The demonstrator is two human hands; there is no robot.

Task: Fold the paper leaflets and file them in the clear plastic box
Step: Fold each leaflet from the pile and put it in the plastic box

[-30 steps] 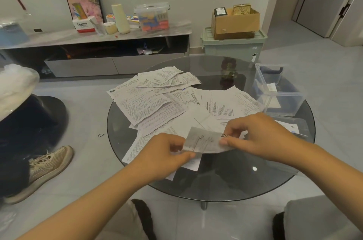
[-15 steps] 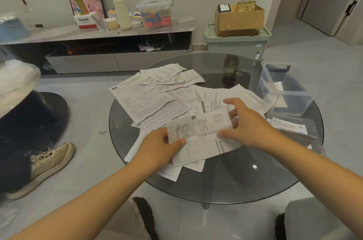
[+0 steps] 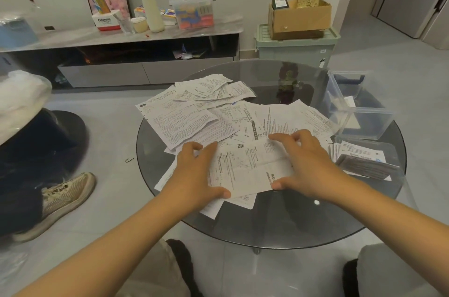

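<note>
A creased leaflet (image 3: 245, 168) lies spread flat at the centre of the frame, on top of other paper at the near side of a round glass table (image 3: 279, 231). The left hand (image 3: 194, 175) rests on the leaflet's left edge, fingers extended and slightly spread, thumb lying along the lower edge. The right hand (image 3: 306, 163) rests on the leaflet's right edge in the same way, fingers stretched toward the upper corner, thumb at the lower right corner. Both hands lie wide and flat against the paper; neither is curled around it.

A loose pile of unfolded leaflets (image 3: 206, 112) covers the table above and left of the hands. A clear plastic box (image 3: 357, 112) stands at the right edge of the table, right of centre in the frame. It appears to hold a few folded sheets, though the transparent walls make this hard to confirm. Below the box, at the right of the frame, a small stack of folded leaflets (image 3: 359, 153) lies under what looks like the box's clear lid.

A shoe (image 3: 65, 197) rests on the floor at the left of the frame.
</note>
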